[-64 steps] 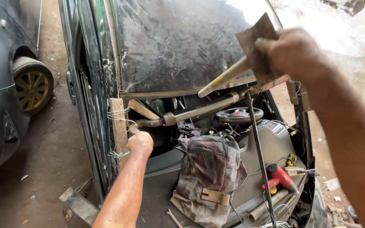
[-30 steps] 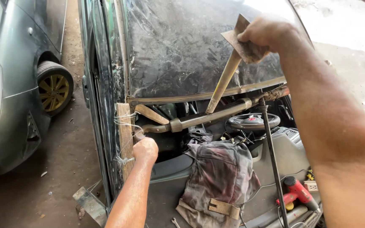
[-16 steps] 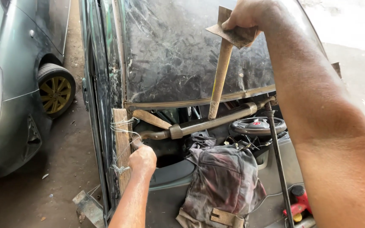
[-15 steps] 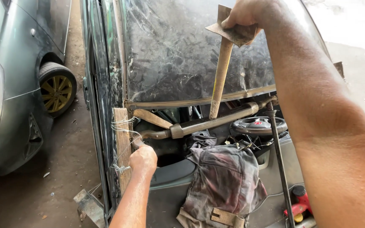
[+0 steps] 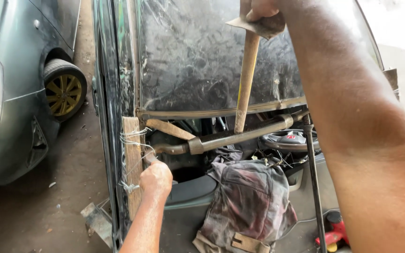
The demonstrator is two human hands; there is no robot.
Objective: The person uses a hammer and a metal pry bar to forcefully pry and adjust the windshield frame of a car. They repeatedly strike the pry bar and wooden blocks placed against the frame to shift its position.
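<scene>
gripping pipe (image 5: 230, 138); steering wheel (image 5: 289, 139), rag (image 5: 249, 201) beyond.

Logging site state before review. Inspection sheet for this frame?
Surface: car body with cracked windshield.
Job's things: wooden-handled hammer, handle slanting down across the glass; metal pipe across the opening below the glass; wooden block wired to the pillar.
Clutter: stained cloth; red tool.
Hands: left hand gripping the pipe's end; right hand gripping the hammer near its head.
Cables: loose wires beside the steering wheel.
Surroundings: grey car, dirt floor.
</scene>
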